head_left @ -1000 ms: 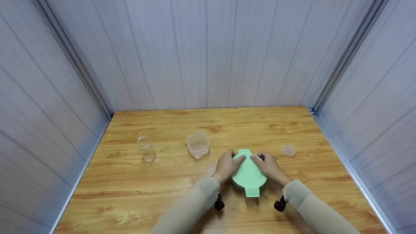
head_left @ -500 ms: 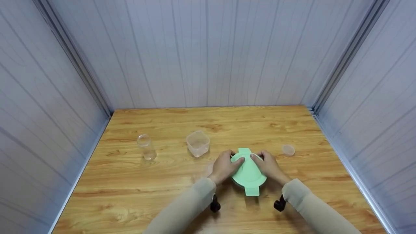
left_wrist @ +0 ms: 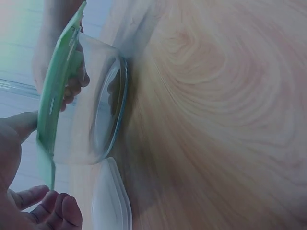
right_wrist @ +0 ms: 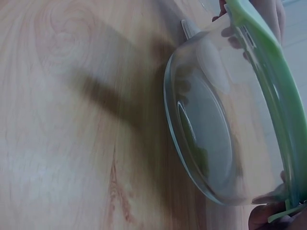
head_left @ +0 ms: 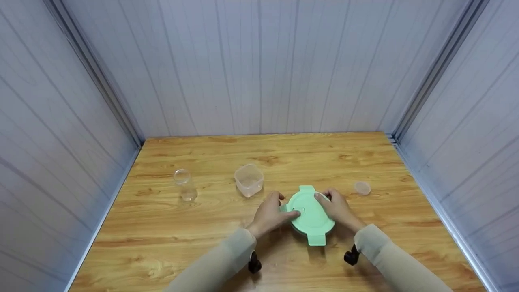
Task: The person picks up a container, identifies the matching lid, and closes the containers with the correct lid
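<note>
In the head view a round glass food container with a mint-green lid (head_left: 311,219) sits before me, its flaps sticking out. My left hand (head_left: 269,215) has its thumb on the lid by a small vent tab, and its curled fingertips touch the end of the left flap (left_wrist: 48,172). The right hand (head_left: 336,209) grips the far right side, thumb on top and fingers underneath the rim. Through the clear glass bowl (right_wrist: 249,129) in the right wrist view I see no contents. A translucent white lid (left_wrist: 110,196) lies on the table beside the bowl in the left wrist view.
A translucent square tub (head_left: 249,181) stands beyond the left hand. Farther left is a clear glass jar (head_left: 186,186). One small round translucent lid (head_left: 362,187) lies to the right. Panel walls (head_left: 259,69) surround the wooden table (head_left: 162,239) at the back and sides.
My left hand has shifted left and slightly nearer along the lid, from the rim to the left flap, which now juts outward. The right hand and the container stay in place.
</note>
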The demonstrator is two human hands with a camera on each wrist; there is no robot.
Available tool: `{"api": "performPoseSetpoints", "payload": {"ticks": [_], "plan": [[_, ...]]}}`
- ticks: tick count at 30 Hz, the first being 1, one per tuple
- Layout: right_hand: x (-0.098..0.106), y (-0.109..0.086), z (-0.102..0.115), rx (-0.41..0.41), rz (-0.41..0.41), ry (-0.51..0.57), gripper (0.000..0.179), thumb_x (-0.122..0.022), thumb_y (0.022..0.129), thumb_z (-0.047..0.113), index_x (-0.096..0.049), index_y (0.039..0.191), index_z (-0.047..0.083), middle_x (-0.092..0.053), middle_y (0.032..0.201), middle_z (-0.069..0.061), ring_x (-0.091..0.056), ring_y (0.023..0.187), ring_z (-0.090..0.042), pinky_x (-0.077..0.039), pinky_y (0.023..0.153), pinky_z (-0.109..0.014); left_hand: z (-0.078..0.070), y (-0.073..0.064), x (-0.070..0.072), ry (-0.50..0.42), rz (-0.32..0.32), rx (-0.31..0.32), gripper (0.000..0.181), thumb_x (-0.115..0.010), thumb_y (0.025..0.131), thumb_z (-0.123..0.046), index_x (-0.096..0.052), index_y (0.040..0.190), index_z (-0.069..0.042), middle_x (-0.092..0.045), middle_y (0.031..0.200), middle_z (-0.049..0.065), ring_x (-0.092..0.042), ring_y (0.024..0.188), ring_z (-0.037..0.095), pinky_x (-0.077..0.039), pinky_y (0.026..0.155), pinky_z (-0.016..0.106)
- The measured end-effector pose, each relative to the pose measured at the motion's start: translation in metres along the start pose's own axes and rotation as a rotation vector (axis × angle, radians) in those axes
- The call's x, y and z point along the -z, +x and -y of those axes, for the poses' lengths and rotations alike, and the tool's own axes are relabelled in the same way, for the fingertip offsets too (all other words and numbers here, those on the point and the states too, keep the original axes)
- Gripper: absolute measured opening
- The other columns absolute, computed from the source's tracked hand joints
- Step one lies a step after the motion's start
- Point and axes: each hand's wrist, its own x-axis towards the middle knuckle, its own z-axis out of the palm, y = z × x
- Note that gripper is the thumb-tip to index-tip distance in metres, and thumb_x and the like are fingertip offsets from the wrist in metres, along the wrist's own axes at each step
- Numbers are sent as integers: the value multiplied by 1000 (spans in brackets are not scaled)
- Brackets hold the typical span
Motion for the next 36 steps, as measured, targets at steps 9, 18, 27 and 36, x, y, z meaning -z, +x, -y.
{"api": "performPoseSetpoints", "payload": {"ticks": [9, 18, 27, 36], "plan": [[-3, -1, -5, 6, 5, 11, 27, -65, 110, 30, -60, 102, 5, -58, 96, -6, -52, 91, -20, -44, 81, -31, 4, -13, 4, 5, 9, 0, 67, -93, 82, -49, -61, 119, -4, -64, 106, 8, -58, 91, 20, -51, 82, 38], [-1, 0, 0, 0, -12, 0, 25, -65, 111, 28, -62, 103, 4, -57, 96, -6, -52, 90, -20, -43, 80, -31, 1, -17, 5, 0, -24, -9, 56, -91, 86, -47, -64, 114, -6, -65, 103, 8, -56, 87, 19, -49, 79, 36], [-2, 0, -1, -17, 0, 1, 26, -64, 111, 28, -62, 103, 4, -57, 96, -6, -52, 90, -19, -44, 79, -30, 3, -17, 2, -10, -22, -2, 56, -91, 86, -49, -64, 111, -7, -62, 96, 2, -55, 85, 18, -48, 76, 33], [-2, 1, -2, -13, -4, 23, 24, -65, 110, 26, -62, 105, 3, -57, 97, -6, -51, 91, -19, -43, 79, -29, 1, -14, 1, -62, 5, 22, 49, -94, 86, -40, -62, 103, -7, -59, 92, 2, -52, 83, 17, -46, 73, 30]]}}
